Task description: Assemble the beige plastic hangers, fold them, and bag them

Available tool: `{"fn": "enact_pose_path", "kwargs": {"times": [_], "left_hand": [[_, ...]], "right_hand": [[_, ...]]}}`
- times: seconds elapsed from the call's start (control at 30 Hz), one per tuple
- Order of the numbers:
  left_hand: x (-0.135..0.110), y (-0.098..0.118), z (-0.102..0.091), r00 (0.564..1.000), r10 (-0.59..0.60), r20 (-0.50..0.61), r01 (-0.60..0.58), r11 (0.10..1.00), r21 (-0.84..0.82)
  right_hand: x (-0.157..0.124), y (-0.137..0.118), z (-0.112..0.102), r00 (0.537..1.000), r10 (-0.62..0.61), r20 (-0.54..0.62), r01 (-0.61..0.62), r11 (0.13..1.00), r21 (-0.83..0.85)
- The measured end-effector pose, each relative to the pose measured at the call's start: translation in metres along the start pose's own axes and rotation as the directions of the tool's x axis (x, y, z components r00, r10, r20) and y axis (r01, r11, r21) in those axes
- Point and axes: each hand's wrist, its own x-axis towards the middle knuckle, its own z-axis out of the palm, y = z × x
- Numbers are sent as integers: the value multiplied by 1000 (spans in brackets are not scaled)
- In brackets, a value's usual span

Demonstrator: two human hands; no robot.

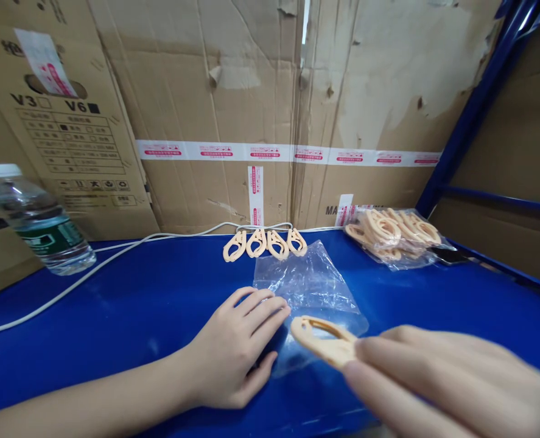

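Note:
My right hand [438, 377], slightly blurred, pinches a beige plastic folding hanger [327, 344] by one end. The hanger is folded into a looped shape and is held above the lower part of a clear plastic bag [306, 280]. That bag lies flat on the blue surface. My left hand [246, 347] rests palm down at the bag's left edge, its fingers stretched out and the thumb apart. Behind the bag, several more folded hangers [255, 243] lie in a row, close to its far edge.
Clear bags of beige folded hangers [392, 234] are stacked at the back right, beside a dark flat object [450, 255]. A water bottle [45, 225] stands at left. A white cable [114, 249] crosses the blue table [160, 310]. Cardboard boxes [215, 109] wall the back; a blue frame [470, 103] edges the right.

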Motion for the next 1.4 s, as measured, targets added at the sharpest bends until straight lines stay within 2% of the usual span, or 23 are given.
{"fn": "enact_pose_path", "kwargs": {"times": [0.03, 0.1, 0.17, 0.3, 0.4, 0.67, 0.77, 0.87, 0.93, 0.97, 1.0, 1.03, 1.07, 1.17, 1.3, 1.4], "left_hand": [[0, 0, 0, 1000, 1, -1, -1, 1000, 1], [0, 0, -1, 1000, 0, 0, 0, 1000, 6], [0, 1, -1, 1000, -4, -1, 4, 1000, 13], [-1, 2, -2, 1000, -2, 8, 2, 1000, 12], [0, 2, -2, 1000, 6, 24, -6, 1000, -2], [1, 1, -4, 998, 28, 55, -25, 999, -45], [1, 1, -4, 997, 20, 72, -17, 999, -43], [1, 1, -4, 998, 17, 68, -14, 999, -46], [1, 1, -4, 998, 29, 61, -25, 998, -57], [0, 1, -4, 998, 34, 57, -30, 998, -61], [0, 1, -4, 998, 35, 52, -32, 997, -63], [0, 1, -4, 998, 34, 45, -31, 997, -64], [0, 1, -4, 999, 30, 40, -27, 997, -65], [1, 1, -3, 999, 22, 33, -19, 997, -74], [1, 1, -4, 1000, 16, 22, -14, 997, -81], [1, 1, -4, 1000, 8, 11, -7, 995, -101]], "right_hand": [[25, -16, -4, 989, -143, -49, 140, 989, -48], [66, -36, -7, 960, -260, 106, 272, 955, -115], [85, -41, 0, 937, -292, 192, 316, 942, -111], [75, -32, 28, 935, -240, 262, 291, 940, -179], [67, -26, 42, 945, -183, 270, 249, 940, -235], [72, -10, 58, 955, -121, 272, 190, 951, -244], [74, -1, 56, 949, -139, 282, 196, 963, -186], [86, 19, 43, 948, -147, 282, 119, 986, 114], [99, 44, 40, 958, -61, 279, -28, 953, 303], [106, 58, 42, 965, -20, 261, -60, 953, 297], [113, 74, 48, 966, 28, 258, -87, 972, 220], [119, 90, 57, 950, 79, 300, -117, 987, 108], [124, 105, 68, 912, 117, 394, -135, 991, 18], [134, 140, 109, 857, 77, 509, -104, 994, 25], [137, 157, 146, 791, 37, 610, -91, 994, 58], [133, 163, 151, 760, 57, 648, -118, 992, 51]]}}
